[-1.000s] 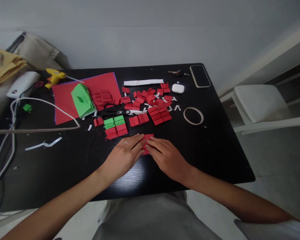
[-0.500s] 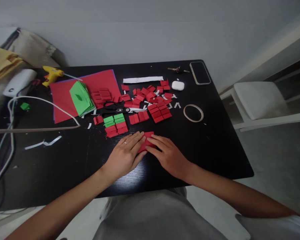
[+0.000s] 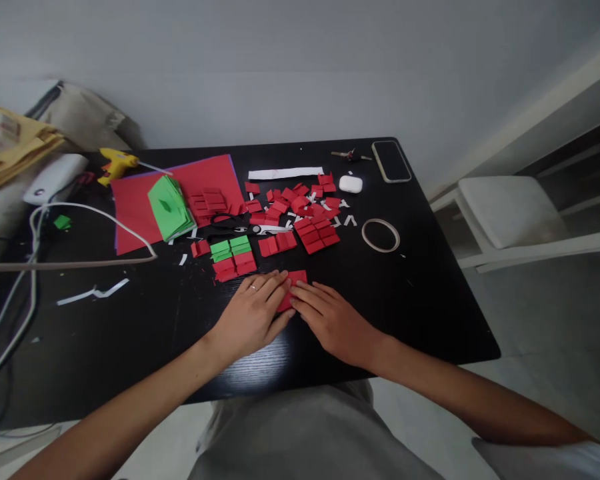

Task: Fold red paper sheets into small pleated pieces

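At the middle of the black table, my left hand (image 3: pixel 253 313) and my right hand (image 3: pixel 335 323) meet over a small folded red paper piece (image 3: pixel 296 277). The left fingers lie close together over its left part, with the thumb at its near edge. My right fingertips press on its right side; the hands cover much of the paper. Just beyond are a block of green and red folded pieces (image 3: pixel 233 257), a red strip of folds (image 3: pixel 278 244) and a larger red folded block (image 3: pixel 317 233).
Scissors (image 3: pixel 270 229) lie among loose red folded pieces (image 3: pixel 290 199) and white scraps. At left are a green paper stack (image 3: pixel 170 208), a red sheet (image 3: pixel 135 207), a yellow glue gun (image 3: pixel 116 165) and a white cable (image 3: pixel 105 265). At right are a tape ring (image 3: pixel 381 235), an earbud case (image 3: pixel 351 184) and a phone (image 3: pixel 391 161).
The view has tilted slightly upward, so the tabletop things appear lower. Both hands stay on the red paper piece, with the right fingers shifted a little over it.
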